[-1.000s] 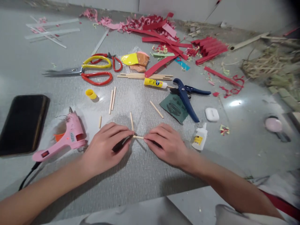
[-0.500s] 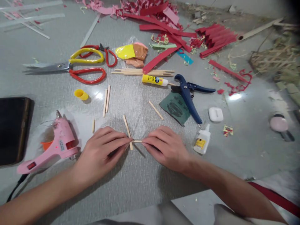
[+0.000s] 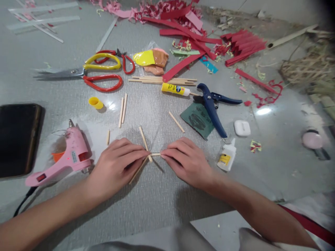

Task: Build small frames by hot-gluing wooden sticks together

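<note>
My left hand (image 3: 121, 160) is closed, its thumb and fingertips pinching where several thin wooden sticks meet. Between both hands a short wooden stick (image 3: 156, 154) lies crosswise, its right end pinched by the fingertips of my right hand (image 3: 187, 164). One longer wooden stick (image 3: 144, 138) slants upward from the meeting point. Another slanting stick (image 3: 137, 173) shows below my left fingers, partly covered by them. Whether the sticks are joined is hidden by the fingertips. Loose cut sticks (image 3: 123, 110) and a single stick (image 3: 176, 121) lie just beyond the hands.
A pink hot glue gun (image 3: 72, 151) and a phone (image 3: 19, 139) lie left. Scissors (image 3: 78, 72), a glue stick (image 3: 174, 89), blue-handled cutters (image 3: 211, 104), sandpaper (image 3: 197, 120) and a small glue bottle (image 3: 226, 156) lie around. Red paper strips (image 3: 243, 47) spread at the back.
The view has shifted slightly, so things sit a little further right. A slanting stick now shows below my left fingers. Both hands keep their pinch.
</note>
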Demonstrator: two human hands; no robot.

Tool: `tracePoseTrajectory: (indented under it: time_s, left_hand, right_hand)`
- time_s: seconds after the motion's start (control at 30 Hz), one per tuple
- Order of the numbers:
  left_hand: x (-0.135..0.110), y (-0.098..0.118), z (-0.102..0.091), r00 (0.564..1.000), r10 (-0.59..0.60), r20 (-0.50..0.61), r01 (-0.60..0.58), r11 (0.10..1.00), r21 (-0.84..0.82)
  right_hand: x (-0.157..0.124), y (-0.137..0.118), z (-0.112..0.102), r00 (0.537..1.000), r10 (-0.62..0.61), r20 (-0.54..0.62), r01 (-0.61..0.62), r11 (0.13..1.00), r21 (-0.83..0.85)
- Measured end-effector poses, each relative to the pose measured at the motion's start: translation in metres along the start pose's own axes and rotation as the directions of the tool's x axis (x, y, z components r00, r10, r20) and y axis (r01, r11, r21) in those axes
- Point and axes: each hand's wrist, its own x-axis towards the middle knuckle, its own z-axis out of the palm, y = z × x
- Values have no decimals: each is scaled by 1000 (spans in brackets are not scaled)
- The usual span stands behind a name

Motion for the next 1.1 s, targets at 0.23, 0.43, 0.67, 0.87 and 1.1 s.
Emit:
tracePoseTrajectory:
  time_s: [0.23,0.43,0.67,0.87,1.1]
  left_hand:
    - [0,0,0,1000,-9,4,9,1000,-3]
    - [1,0,0,1000,-10,-1,10,1000,3]
    - [0,1,0,1000,-19,13,19,1000,8]
    - [0,1,0,1000,-21,19,21,1000,4]
    - [-1,0,0,1000,-14,14,14,1000,15]
  right_hand:
    - [0,0,0,1000,22,-1,-22,1000,4]
    - [0,1,0,1000,5,4,-5,1000,14]
    - [1,0,1,1000,19,-8,-19,1000,16]
    - [1,0,0,1000,21,6,-21,1000,4]
    - [2,0,0,1000,18,-5,-18,1000,-6]
